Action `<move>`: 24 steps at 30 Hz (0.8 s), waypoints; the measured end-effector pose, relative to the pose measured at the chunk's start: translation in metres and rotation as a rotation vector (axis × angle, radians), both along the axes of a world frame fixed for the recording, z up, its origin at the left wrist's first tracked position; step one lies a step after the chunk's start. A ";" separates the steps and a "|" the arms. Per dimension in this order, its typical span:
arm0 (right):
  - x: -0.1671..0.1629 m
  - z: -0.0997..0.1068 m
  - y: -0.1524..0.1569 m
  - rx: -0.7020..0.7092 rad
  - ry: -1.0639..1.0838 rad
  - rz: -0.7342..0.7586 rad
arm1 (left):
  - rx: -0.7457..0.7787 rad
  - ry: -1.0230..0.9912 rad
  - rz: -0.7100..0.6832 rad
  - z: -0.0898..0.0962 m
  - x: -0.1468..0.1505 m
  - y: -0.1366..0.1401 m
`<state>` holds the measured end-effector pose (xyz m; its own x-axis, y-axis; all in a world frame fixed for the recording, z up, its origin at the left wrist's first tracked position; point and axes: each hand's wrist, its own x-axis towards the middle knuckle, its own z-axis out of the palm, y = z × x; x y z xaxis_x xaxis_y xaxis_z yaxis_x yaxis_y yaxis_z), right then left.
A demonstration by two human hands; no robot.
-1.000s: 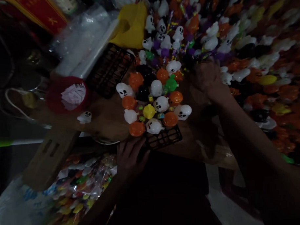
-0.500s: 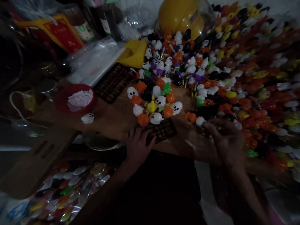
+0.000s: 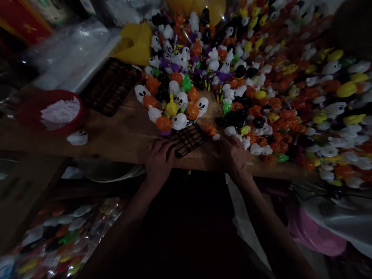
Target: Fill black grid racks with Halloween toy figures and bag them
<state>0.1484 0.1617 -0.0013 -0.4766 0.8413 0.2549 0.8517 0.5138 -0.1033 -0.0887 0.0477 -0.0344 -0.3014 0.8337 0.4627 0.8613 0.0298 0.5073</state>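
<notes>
My left hand [image 3: 159,158] lies at the front table edge with its fingers stretched out, by the left end of a black grid tray [image 3: 187,141]. My right hand [image 3: 235,156] is right of the tray, fingers bent and close together. What they hold, if anything, is hidden. Beside its fingertips are an orange toy figure [image 3: 210,129] and a small white piece [image 3: 216,137]. Behind the tray stands a cluster of small toys: white ghost figures [image 3: 179,121], orange pumpkin-like figures [image 3: 163,124], a yellow figure [image 3: 172,108] and a green one [image 3: 187,82].
A large heap of similar toys [image 3: 282,107] spreads over the right side. On the left are a red bowl [image 3: 29,116] of paper slips, a lone white figure [image 3: 77,138], another black grid tray [image 3: 106,89] and clear plastic bags [image 3: 76,58]. Bagged toys [image 3: 64,233] lie below the table.
The view has shifted, so the table's contents appear farther left. My right hand has moved left along the front edge, closer to the tray. My left hand stays beside the tray.
</notes>
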 end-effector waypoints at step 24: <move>-0.034 0.086 0.036 -0.119 0.415 0.562 | -0.135 -0.615 -0.059 0.029 0.004 -0.037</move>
